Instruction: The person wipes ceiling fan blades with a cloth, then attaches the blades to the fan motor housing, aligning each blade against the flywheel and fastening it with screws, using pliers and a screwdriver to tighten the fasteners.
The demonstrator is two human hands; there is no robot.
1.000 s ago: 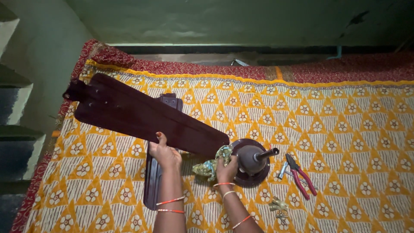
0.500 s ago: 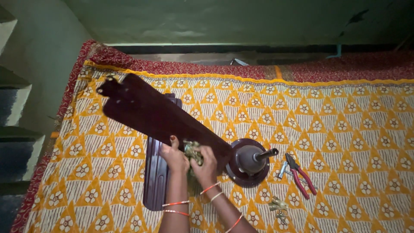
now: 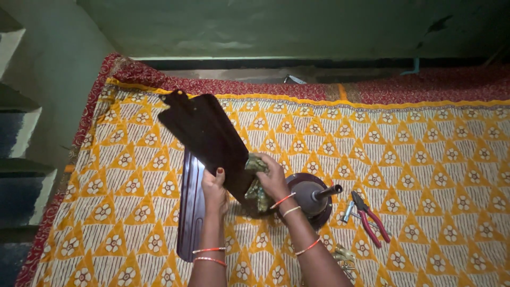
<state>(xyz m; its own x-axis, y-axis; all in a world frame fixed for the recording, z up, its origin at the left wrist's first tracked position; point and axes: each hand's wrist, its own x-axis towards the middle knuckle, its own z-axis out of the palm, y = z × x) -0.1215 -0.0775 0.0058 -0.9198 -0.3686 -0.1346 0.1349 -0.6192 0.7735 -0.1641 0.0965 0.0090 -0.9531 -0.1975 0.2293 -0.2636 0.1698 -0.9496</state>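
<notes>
A dark brown fan blade (image 3: 204, 133) slants up to the upper left over a yellow patterned cloth (image 3: 425, 159). My left hand (image 3: 214, 187) grips the blade's lower edge. My right hand (image 3: 272, 178) presses a greenish rag (image 3: 256, 165) against the blade's near end. A second dark blade (image 3: 190, 212) lies flat beneath, by my left forearm. The round brown fan motor (image 3: 308, 196) with its short shaft (image 3: 329, 191) sits just right of my right wrist.
Red-handled pliers (image 3: 369, 218) and a small metal tool (image 3: 348, 211) lie right of the motor. Small brass-coloured parts (image 3: 345, 256) sit near my right forearm. A dark red border (image 3: 212, 85) edges the cloth. Steps (image 3: 21, 159) rise at the left.
The raised blade has swung clockwise, its far end going right and up. My right hand with the rag has moved from beside the motor onto the blade.
</notes>
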